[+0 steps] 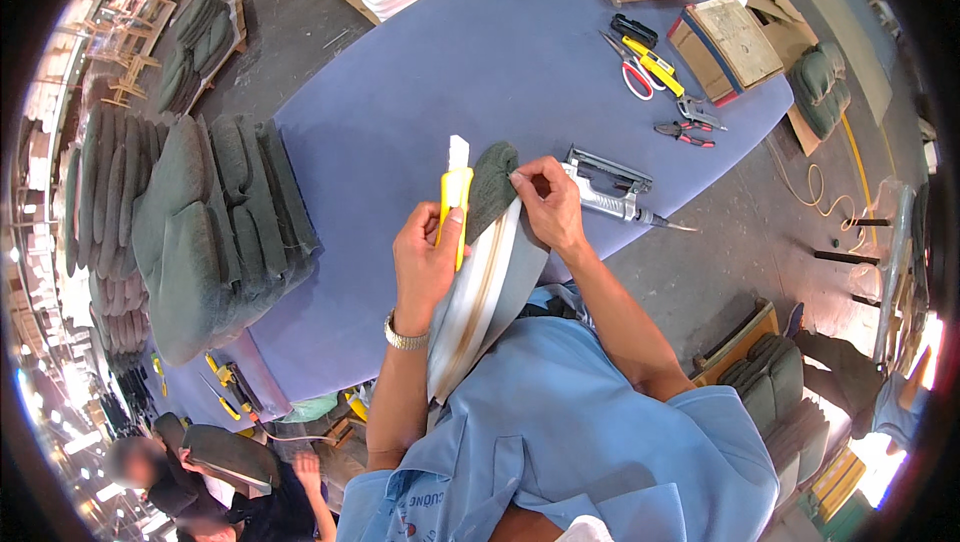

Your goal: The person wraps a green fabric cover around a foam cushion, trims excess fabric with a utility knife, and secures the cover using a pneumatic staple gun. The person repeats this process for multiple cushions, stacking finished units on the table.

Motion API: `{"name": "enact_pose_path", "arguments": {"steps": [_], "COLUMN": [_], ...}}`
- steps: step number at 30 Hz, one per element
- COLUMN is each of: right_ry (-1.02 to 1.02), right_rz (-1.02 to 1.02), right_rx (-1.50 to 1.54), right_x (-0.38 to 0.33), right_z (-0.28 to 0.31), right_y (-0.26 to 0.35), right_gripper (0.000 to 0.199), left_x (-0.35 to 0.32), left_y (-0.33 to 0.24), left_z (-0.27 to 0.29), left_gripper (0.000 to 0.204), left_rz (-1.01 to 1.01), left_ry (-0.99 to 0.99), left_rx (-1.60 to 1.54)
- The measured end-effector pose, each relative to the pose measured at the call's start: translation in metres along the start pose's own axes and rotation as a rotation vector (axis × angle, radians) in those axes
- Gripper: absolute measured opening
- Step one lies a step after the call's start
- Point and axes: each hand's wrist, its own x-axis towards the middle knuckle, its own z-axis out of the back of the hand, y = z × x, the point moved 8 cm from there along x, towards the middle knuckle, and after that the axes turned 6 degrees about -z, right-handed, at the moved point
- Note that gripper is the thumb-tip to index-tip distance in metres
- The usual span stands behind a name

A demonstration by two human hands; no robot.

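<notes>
A yellow utility knife (456, 187) is upright in my left hand (425, 254), its pale blade end pointing away from me. My left fingers are wrapped round its handle. Against my body leans a cushion (478, 287) with dark green fabric at its far end and white, grey and tan layers along its side. The fabric edge at that far end is pinched between the fingertips of my right hand (553, 207). Just right of this hand, a silver pneumatic staple gun (610, 187) lies on the blue-covered table (400, 92).
Stacks of dark green cushions (225, 222) stand at the table's left. Scissors (636, 77), pliers (686, 133) and cardboard boxes (725, 47) lie at the far right. More tools (235, 387) are at the near left. Other people (250, 482) work at lower left, one holding a cushion.
</notes>
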Motion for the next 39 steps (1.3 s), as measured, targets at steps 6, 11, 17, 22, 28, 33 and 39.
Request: {"name": "enact_pose_path", "arguments": {"steps": [6, 11, 17, 22, 28, 33, 39], "right_ry": [0.033, 0.088, 0.151, 0.188, 0.158, 0.156, 0.166], "right_rz": [-0.086, -0.216, -0.334, -0.326, -0.338, -0.342, -0.302], "right_rx": [0.269, 0.379, 0.564, 0.584, 0.550, 0.589, 0.510], "right_x": [-0.007, -0.004, -0.002, -0.004, -0.009, -0.007, -0.008], "right_z": [-0.001, -0.010, -0.017, -0.018, -0.014, -0.014, -0.018], "right_y": [-0.031, -0.043, -0.035, -0.030, -0.024, -0.032, -0.041], "right_gripper": [0.007, 0.009, 0.012, 0.013, 0.014, 0.015, 0.017], "left_x": [-0.009, -0.017, -0.017, 0.018, 0.008, 0.014, 0.018], "left_y": [-0.079, -0.060, -0.068, -0.036, -0.038, -0.040, -0.059], "left_z": [-0.033, -0.058, -0.040, -0.027, -0.044, -0.050, -0.064], "left_gripper": [0.050, 0.071, 0.070, 0.071, 0.072, 0.075, 0.074], "left_rz": [-0.496, -0.498, -0.801, -0.578, -0.758, -0.723, -0.849], "left_ry": [0.066, 0.140, -0.151, -0.066, -0.014, 0.203, 0.288], "left_rx": [0.507, 0.376, 0.753, 0.499, 0.591, 0.694, 1.006]}}
